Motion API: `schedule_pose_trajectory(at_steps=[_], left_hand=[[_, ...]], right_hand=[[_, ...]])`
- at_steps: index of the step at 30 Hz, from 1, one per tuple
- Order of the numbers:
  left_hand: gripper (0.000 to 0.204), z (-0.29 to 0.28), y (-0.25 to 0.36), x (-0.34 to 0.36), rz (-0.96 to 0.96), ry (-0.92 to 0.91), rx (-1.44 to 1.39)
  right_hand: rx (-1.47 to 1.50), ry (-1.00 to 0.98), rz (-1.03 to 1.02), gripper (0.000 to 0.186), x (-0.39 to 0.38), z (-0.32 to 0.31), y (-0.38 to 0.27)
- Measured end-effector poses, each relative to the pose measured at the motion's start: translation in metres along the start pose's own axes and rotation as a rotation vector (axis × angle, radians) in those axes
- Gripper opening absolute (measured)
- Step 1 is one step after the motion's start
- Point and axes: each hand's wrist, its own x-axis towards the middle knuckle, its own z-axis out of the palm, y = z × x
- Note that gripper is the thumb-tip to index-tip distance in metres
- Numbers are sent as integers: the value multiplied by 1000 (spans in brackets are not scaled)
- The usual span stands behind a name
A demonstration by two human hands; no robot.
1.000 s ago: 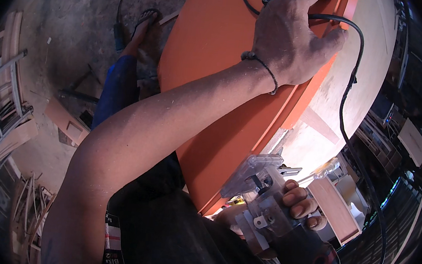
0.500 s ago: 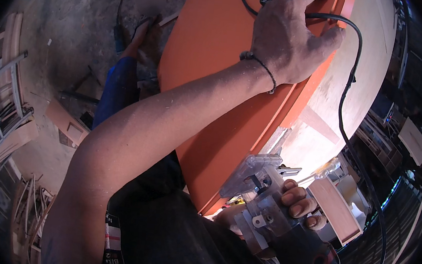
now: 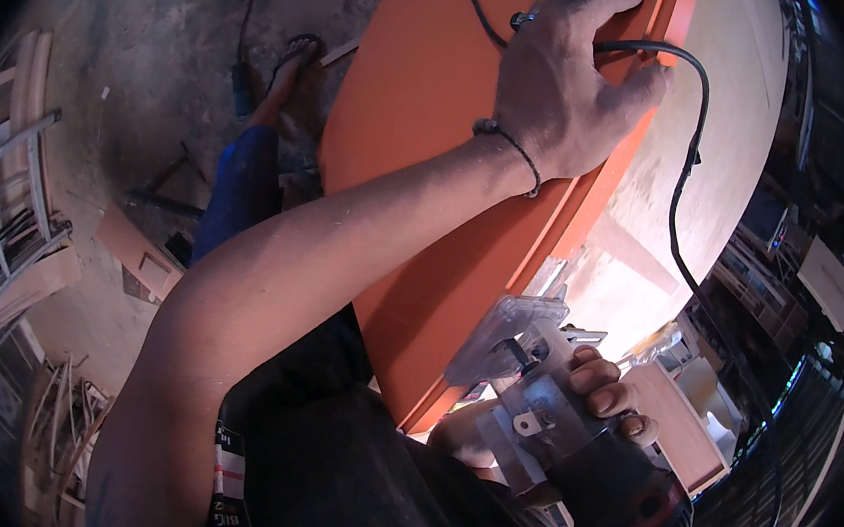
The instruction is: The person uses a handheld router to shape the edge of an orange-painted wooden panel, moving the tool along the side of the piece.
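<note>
My left hand [image 3: 563, 90] rests on top of an orange panel [image 3: 419, 293] near its stepped edge, thumb and index finger spread apart. A black power cord [image 3: 689, 166] passes beneath that hand and loops down to the right. In my right hand [image 3: 612, 391], fingers wrapped round the body, is a trim router [image 3: 614, 481] with a black motor housing and a clear plastic base plate [image 3: 521, 337]. The base plate lies against the panel's near edge. The router's bit is not visible, and most of the right palm is hidden.
A pale wooden face [image 3: 726, 119] adjoins the panel's edge. A blue-clothed leg [image 3: 243, 183] with a sandalled foot [image 3: 305, 53] extends on the left. Metal racking [image 3: 6, 197] and stacked boards stand at far left. A shallow wooden tray [image 3: 674, 421] lies beyond the router.
The router and my right hand have shifted slightly to the right. My left hand sits marginally further left and lower in the picture, still on the panel.
</note>
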Motion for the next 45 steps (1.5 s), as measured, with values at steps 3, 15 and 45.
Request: schedule_pose_trajectory(at_steps=[3, 15, 45], left_hand=[[58, -3, 1, -2, 1, -3, 25], [54, 3, -13, -11, 9, 77, 37], [18, -84, 34, 26, -47, -616, 123]], right_hand=[[-49, 40, -32, 50, 2, 1, 2], [35, 20, -57, 119, 19, -4, 24], [-33, 616, 213, 81, -64, 17, -112]])
